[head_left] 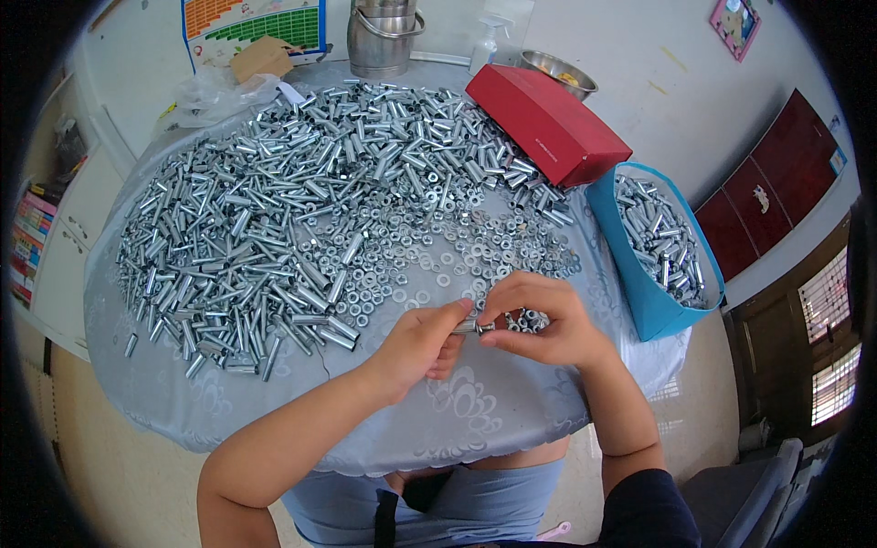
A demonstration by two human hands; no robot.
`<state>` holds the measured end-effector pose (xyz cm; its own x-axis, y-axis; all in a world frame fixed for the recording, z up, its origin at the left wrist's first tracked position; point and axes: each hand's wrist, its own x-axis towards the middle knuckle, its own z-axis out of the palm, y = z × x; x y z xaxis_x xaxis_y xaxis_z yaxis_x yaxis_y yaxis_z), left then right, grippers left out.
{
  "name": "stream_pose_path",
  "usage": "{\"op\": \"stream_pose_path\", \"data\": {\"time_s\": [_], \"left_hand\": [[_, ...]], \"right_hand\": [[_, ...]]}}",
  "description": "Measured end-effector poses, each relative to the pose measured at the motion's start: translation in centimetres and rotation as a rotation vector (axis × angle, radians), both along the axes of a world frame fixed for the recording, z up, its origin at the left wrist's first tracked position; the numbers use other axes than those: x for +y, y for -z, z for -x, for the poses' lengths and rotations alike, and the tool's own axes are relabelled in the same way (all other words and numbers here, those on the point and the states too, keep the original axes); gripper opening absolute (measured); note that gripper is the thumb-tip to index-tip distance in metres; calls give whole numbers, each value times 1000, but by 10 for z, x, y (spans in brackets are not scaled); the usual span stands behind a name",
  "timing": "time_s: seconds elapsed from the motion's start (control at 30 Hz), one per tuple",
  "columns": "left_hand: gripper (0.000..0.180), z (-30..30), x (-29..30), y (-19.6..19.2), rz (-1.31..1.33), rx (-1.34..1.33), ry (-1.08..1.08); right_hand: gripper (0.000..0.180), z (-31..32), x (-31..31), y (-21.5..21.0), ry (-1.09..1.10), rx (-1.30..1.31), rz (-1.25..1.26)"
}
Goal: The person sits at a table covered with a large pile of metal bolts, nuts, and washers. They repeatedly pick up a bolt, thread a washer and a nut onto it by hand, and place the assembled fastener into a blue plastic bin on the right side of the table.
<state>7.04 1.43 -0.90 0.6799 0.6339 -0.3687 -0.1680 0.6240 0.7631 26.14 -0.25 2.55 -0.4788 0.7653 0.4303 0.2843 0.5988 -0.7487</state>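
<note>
Fingertips of both hands meet on a small metal sleeve with bolt (470, 325), held level just above the table's near edge. The left hand (420, 347) grips the sleeve end between thumb and curled fingers; the right hand (539, 320) pinches the other end, thumb below and index finger arched over it. Whether a nut sits under the right fingertips cannot be told.

Just beyond the right hand lies a small cluster of nuts (525, 320), and behind it a wider scatter of nuts and washers (429, 247) spreads across the middle of the round table (484, 411), which is covered by a pale blue patterned cloth. A large heap of shiny metal sleeves (274, 210) fills the left and far part of the tabletop.

At the right edge of the table, a blue bin (644, 301) holds assembled pieces. A red box (546, 123) rests at the far right, touching the heap. Farther back stand a steel pail (384, 36), a metal bowl (559, 71) and a clear plastic bag (210, 96).
</note>
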Motion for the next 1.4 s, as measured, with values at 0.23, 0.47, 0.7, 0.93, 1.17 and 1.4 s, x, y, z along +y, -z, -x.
{"op": "stream_pose_path", "data": {"time_s": [0.23, 0.47, 0.7, 0.93, 1.17, 1.4], "left_hand": [[40, 1, 1, -2, -8, 2, 26], [44, 1, 1, -4, 2, 6, 20], [50, 2, 5, -5, 7, 5, 25], [48, 3, 5, -1, 4, -33, 38], [49, 2, 5, -6, 2, 11, 33], [45, 4, 5, -1, 9, -24, 35]], "right_hand": [[19, 1, -1, 1, 45, -53, 0], [24, -1, -2, -6, 12, -5, 129], [30, -34, 6, -9, -13, -543, 43], [28, -40, 3, -9, 56, -640, 78], [26, -37, 4, -4, 43, -637, 86], [22, -34, 2, -3, 54, -675, 70]]}}
